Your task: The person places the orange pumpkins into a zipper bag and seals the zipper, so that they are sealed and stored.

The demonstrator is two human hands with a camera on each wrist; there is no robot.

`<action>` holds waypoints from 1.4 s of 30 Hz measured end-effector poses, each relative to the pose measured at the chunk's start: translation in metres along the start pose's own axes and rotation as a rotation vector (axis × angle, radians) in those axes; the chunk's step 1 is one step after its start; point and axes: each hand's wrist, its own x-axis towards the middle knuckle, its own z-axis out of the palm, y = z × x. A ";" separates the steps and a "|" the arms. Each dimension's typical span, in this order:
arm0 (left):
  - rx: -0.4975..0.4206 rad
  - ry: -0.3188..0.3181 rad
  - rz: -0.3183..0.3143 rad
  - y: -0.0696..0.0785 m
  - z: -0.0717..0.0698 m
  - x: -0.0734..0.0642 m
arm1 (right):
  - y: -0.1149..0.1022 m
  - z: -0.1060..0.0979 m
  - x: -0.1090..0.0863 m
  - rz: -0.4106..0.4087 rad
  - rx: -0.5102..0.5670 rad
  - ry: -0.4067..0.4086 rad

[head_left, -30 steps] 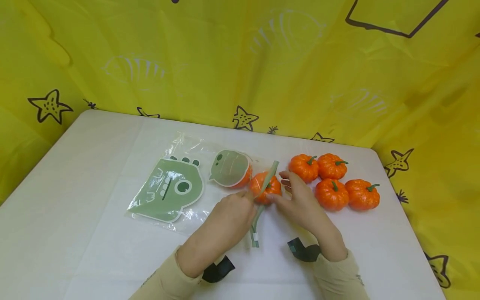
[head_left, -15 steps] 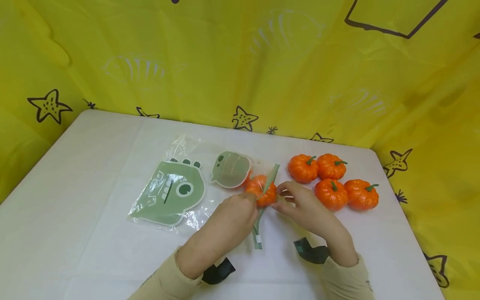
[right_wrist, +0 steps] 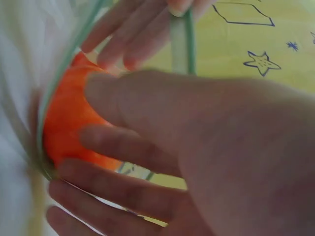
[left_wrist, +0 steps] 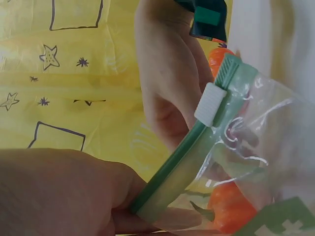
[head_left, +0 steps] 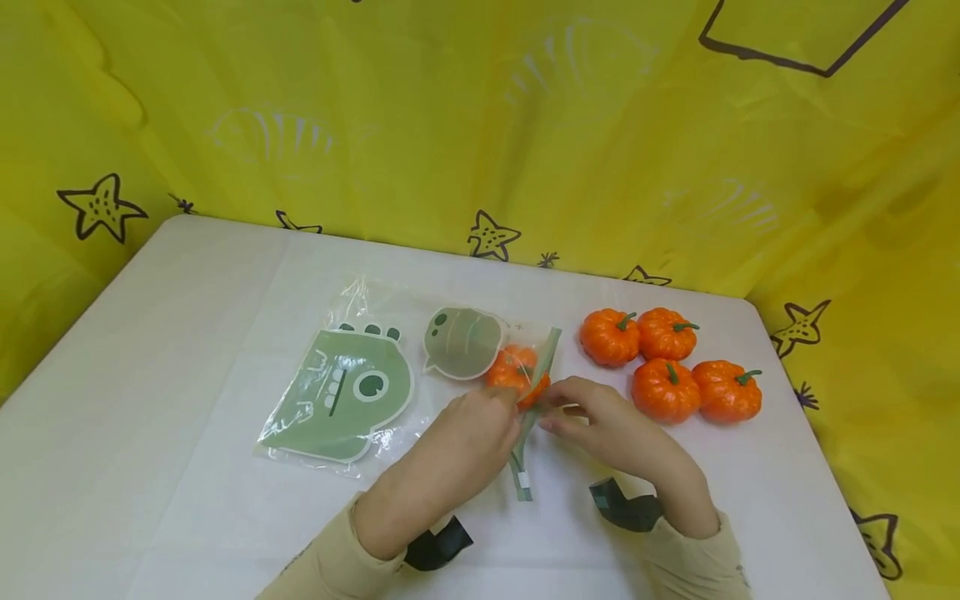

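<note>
A clear zip bag (head_left: 333, 408) with a green cartoon dinosaur print lies flat on the table, its green zip strip (head_left: 547, 346) parted at the mouth. My left hand (head_left: 480, 429) pinches one side of that strip. A small orange toy pumpkin (head_left: 513, 367) sits in the mouth, behind the clear film. The thumb and straight forefinger of my right hand (right_wrist: 147, 108) rest against the orange pumpkin (right_wrist: 69, 118), the other fingers spread below. A white slider (left_wrist: 211, 104) sits near one end of the strip. Another toy pumpkin (left_wrist: 231, 211) shows through the film in the left wrist view.
Several more toy pumpkins, one of them the front right pumpkin (head_left: 726, 390), stand grouped to the right of my right hand. The white table (head_left: 187, 333) ends at a yellow patterned curtain (head_left: 420, 125) behind and at the sides. Dark straps (head_left: 626, 504) hang at both wrists.
The pumpkin has moved left, further into the bag's mouth. My right hand has followed it, shifting slightly down toward the strip. The left hand keeps its pinch.
</note>
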 end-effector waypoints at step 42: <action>-0.067 -0.062 0.072 -0.006 -0.005 0.003 | 0.007 0.015 0.011 -0.039 -0.048 0.078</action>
